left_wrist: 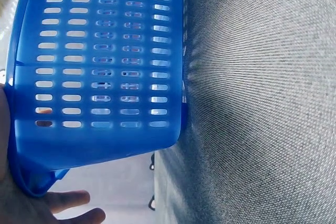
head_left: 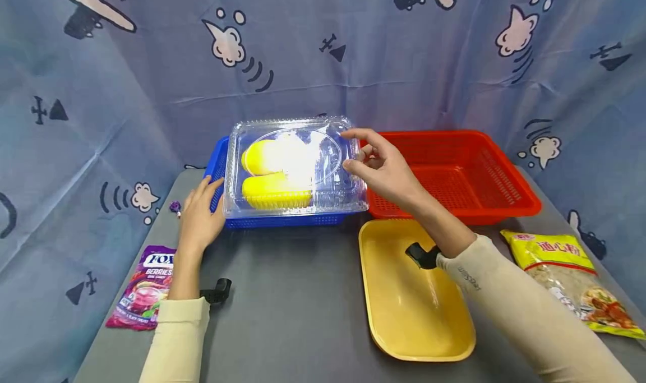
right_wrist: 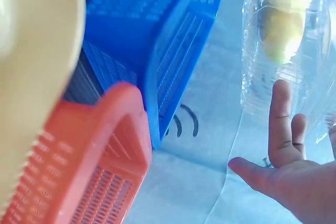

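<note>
My right hand point(head_left: 383, 170) holds a clear plastic clamshell container point(head_left: 328, 198) at its right edge, with two rounded yellow items point(head_left: 275, 189) inside; glare hides their kind. In the right wrist view, the container point(right_wrist: 252, 87) is above the blue basket point(right_wrist: 152, 30), apart from its rim, and the right hand's fingers point(right_wrist: 283, 145) are at its end. My left hand point(head_left: 202, 220) grips the left end of the blue basket point(head_left: 217, 153). On the left wrist view, two fingers point(left_wrist: 79, 219) show outside the basket's corner, and skin shows through its slots.
A red basket point(head_left: 510, 187) stands right of the blue one. In front is a yellow tray point(head_left: 404, 315), partly under the right forearm. A purple candy bag point(head_left: 146, 293) lies at left, a yellow-topped pasta bag point(head_left: 570, 276) at right. A patterned curtain point(head_left: 303, 46) hangs behind.
</note>
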A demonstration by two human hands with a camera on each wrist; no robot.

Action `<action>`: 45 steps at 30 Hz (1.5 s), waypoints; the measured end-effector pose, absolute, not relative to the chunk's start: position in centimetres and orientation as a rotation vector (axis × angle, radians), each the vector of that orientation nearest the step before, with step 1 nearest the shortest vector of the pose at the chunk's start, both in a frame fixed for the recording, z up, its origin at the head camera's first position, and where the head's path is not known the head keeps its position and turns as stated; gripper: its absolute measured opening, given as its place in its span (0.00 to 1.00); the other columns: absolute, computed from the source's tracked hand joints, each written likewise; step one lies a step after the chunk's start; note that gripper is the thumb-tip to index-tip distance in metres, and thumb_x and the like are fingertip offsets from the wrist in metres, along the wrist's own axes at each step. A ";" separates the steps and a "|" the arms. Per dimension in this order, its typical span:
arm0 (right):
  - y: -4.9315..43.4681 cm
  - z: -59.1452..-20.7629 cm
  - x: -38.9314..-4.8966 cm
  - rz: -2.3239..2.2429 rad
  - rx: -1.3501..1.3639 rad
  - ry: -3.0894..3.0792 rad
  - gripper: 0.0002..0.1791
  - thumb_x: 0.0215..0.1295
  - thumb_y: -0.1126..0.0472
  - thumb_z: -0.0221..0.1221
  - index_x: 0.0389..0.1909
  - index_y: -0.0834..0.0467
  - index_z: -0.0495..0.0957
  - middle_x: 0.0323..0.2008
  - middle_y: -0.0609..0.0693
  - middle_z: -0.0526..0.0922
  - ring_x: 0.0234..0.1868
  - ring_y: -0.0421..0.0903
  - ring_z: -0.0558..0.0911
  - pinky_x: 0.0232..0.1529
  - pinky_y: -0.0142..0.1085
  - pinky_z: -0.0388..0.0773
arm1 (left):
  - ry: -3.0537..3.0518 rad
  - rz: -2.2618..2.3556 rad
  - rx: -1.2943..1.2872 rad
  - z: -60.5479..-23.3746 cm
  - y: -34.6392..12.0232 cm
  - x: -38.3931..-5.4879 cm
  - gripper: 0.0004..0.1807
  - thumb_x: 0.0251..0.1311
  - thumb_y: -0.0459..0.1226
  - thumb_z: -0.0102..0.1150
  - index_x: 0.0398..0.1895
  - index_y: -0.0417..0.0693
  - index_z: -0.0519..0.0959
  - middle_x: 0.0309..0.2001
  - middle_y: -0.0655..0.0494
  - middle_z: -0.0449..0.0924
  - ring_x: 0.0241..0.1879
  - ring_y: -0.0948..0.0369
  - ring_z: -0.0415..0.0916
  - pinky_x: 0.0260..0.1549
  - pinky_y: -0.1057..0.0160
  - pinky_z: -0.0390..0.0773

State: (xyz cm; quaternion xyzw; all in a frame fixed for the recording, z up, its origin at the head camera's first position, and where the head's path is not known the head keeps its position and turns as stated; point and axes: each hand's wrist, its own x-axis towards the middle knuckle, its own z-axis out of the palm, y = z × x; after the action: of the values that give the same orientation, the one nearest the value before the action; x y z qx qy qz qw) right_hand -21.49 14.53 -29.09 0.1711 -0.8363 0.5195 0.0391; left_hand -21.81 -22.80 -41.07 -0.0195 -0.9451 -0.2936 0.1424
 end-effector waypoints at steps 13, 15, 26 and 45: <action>15.4 -30.5 -14.2 1.659 0.597 -2.622 0.27 0.65 0.63 0.65 0.64 0.44 0.73 0.52 0.52 0.75 0.46 0.50 0.77 0.47 0.44 0.79 | -2.711 -0.869 -0.125 -40.9 -23.0 -21.6 0.28 0.72 0.40 0.50 0.73 0.43 0.68 0.78 0.36 0.58 0.73 0.27 0.55 0.73 0.32 0.52; 15.3 -31.0 -13.3 1.673 0.598 -2.643 0.27 0.65 0.64 0.66 0.64 0.43 0.73 0.50 0.53 0.74 0.42 0.51 0.79 0.47 0.44 0.78 | -2.710 -0.873 -0.124 -40.8 -22.9 -21.6 0.27 0.73 0.41 0.49 0.73 0.44 0.68 0.78 0.36 0.58 0.72 0.26 0.55 0.73 0.32 0.52; 15.0 -34.1 -10.4 1.659 0.581 -2.782 0.26 0.64 0.59 0.68 0.62 0.42 0.74 0.44 0.54 0.73 0.37 0.47 0.81 0.42 0.37 0.80 | -2.675 -0.890 -0.108 -41.0 -22.8 -21.6 0.28 0.75 0.48 0.47 0.73 0.47 0.69 0.78 0.38 0.58 0.74 0.29 0.56 0.70 0.29 0.54; 13.2 -37.2 -10.8 1.683 0.567 -2.881 0.25 0.61 0.61 0.69 0.59 0.52 0.74 0.33 0.58 0.71 0.23 0.43 0.76 0.23 0.30 0.74 | -2.746 -0.935 -0.094 -40.4 -23.0 -21.3 0.30 0.76 0.51 0.47 0.76 0.51 0.66 0.81 0.41 0.52 0.77 0.31 0.50 0.72 0.27 0.49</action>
State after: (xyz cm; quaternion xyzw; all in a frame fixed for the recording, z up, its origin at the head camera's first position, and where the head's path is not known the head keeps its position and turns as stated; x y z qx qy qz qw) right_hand -10.80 13.18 -37.18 0.1663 -0.8450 0.4937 -0.1210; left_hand -21.30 -22.97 -40.44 -0.0322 -0.9394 -0.3197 0.1194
